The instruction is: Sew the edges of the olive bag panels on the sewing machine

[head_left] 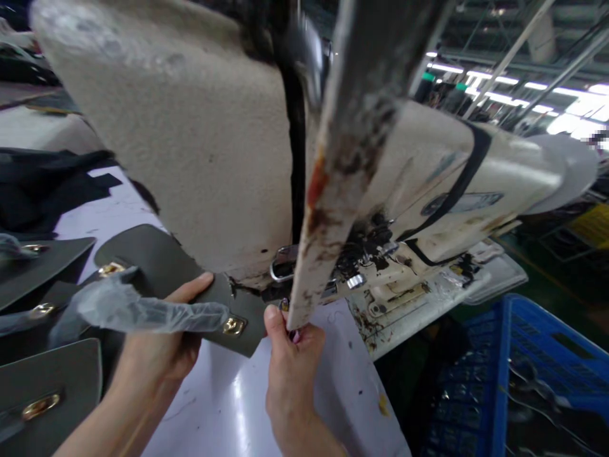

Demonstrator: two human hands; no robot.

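The left hand (164, 349) lies splayed, not clenched, on a grey-green bag panel (150, 257), under its plastic-wrapped handle (157, 314). The panel's long axis slants from beyond that hand toward the right hand (291, 358), beneath the sewing machine (214, 146). The right hand is curled at the near corner; its hold cannot be told. The machine's badge (466, 202) is unreadable.
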